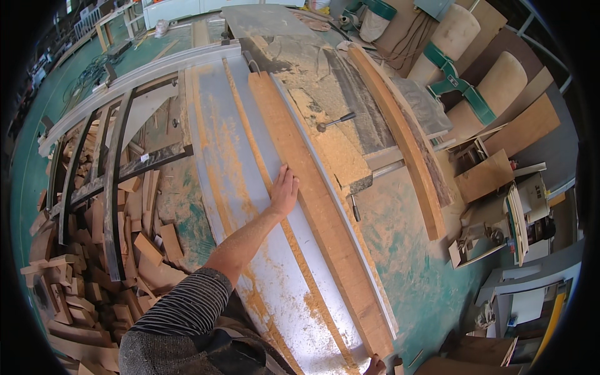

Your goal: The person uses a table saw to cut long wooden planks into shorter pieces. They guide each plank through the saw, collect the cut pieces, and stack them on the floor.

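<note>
A long brown wooden plank (312, 194) lies lengthwise on the pale metal sliding table (219, 150) of a large saw, which is streaked with orange sawdust. My left hand (284, 189) lies flat, fingers together, with its fingertips against the plank's left edge about midway along; it grips nothing. Only a small part of my right hand (375, 365) shows at the bottom edge, touching the plank's near end. Its fingers are hidden.
A heap of wood offcuts (94, 262) fills the floor at left under dark metal rails (112, 187). A second curved plank (406, 137) lies on the sawdust-covered saw bed at right, near a metal lever (335, 120). Dust-collector bags (494, 87) and a small machine (531, 212) stand at right.
</note>
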Available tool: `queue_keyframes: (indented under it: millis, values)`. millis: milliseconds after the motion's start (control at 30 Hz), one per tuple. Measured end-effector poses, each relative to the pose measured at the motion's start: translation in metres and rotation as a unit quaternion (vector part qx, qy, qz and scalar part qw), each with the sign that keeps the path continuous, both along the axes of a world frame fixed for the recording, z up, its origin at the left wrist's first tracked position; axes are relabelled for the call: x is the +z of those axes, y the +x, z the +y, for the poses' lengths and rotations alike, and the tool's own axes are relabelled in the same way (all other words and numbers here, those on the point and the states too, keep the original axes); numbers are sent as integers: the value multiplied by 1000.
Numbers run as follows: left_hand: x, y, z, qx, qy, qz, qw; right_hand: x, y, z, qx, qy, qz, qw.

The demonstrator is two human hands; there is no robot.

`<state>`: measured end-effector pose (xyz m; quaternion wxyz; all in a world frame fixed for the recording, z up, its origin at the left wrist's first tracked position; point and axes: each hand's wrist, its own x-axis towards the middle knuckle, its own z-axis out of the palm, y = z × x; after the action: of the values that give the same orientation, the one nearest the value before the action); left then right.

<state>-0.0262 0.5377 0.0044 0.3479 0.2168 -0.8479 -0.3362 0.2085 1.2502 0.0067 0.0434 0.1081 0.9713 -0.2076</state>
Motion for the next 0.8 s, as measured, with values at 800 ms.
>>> queue_keyframes:
  millis: [800]
  values:
    - [-5, -24, -46, -5, 0, 42, 999, 7, -23, -47, -3, -7, 36, 999]
